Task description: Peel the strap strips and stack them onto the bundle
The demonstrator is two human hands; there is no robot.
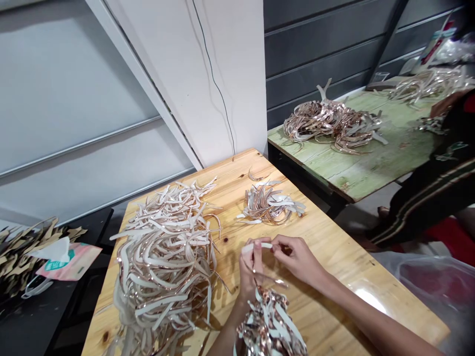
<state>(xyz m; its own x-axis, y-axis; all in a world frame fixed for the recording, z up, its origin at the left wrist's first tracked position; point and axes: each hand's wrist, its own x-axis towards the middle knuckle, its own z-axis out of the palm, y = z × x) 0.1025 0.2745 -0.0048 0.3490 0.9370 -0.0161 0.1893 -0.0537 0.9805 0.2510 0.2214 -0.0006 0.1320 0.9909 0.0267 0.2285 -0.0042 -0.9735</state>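
Both my hands are over the wooden table, holding one white strip between them. My left hand pinches the strip near its middle, thumb on top, with a copper-coloured strip hanging beside it. The fingertips of my right hand are closed on the strip's right end. A bunch of shiny copper and pale strips lies just below my hands, over my left forearm. To the left spreads a large pile of white and copper strips. Beyond my hands sits a smaller pile.
The wooden table meets a white wall. On the right, a green table bears more strips, with a person in dark clothes beside it. A pink tissue pack and brown scraps lie on a black surface at left.
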